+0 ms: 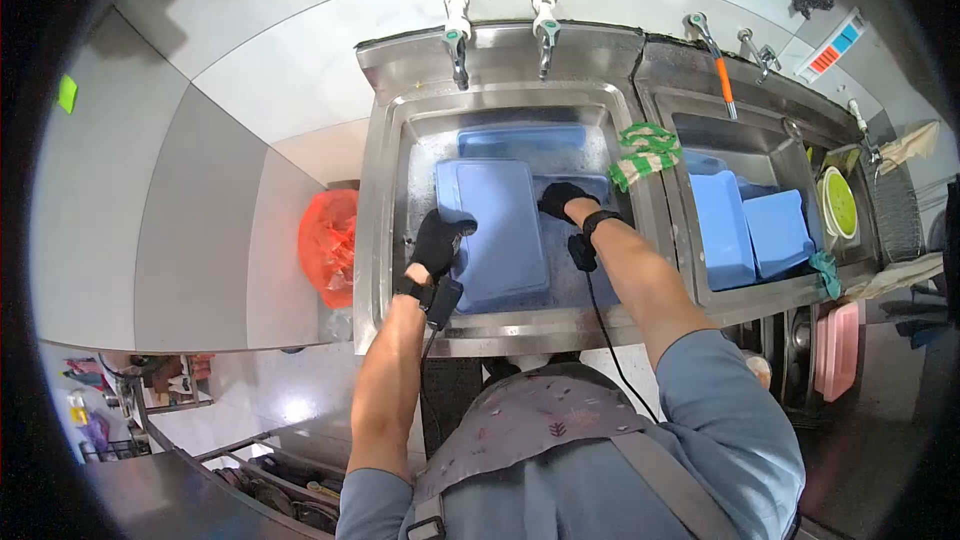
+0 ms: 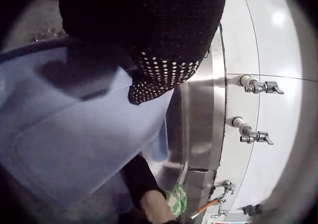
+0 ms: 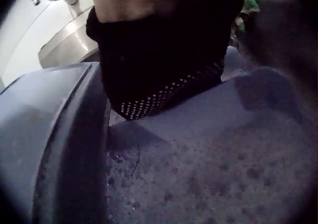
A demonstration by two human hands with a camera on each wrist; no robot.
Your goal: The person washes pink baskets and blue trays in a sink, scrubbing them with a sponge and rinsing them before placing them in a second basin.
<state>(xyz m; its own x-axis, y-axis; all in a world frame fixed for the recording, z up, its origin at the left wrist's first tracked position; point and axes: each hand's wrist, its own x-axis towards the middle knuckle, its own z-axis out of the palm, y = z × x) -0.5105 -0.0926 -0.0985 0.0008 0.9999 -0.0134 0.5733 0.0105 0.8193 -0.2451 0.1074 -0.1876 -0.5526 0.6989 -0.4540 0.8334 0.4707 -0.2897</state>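
A large blue plastic bin [image 1: 492, 230] lies tilted across the left sink, its broad flat side up. My gloved left hand [image 1: 440, 243] grips the bin's left edge, with the dotted thumb [image 2: 149, 87] over it. Past the bin's right side, my gloved right hand [image 1: 567, 201] reaches down at a second blue bin [image 1: 592, 187] in soapy water. The right wrist view shows its dotted glove [image 3: 149, 102] right at a blue edge; the fingertips are hidden and I cannot tell what they hold. Another blue bin [image 1: 522, 140] lies along the sink's back.
A green-striped cloth [image 1: 646, 153] hangs over the divider between the sinks. More blue bins [image 1: 778, 232] stand in the right sink, near a green-and-white basin [image 1: 838, 203]. Taps [image 1: 457, 45] line the back wall. A red plastic bag [image 1: 328, 245] sits left of the sink.
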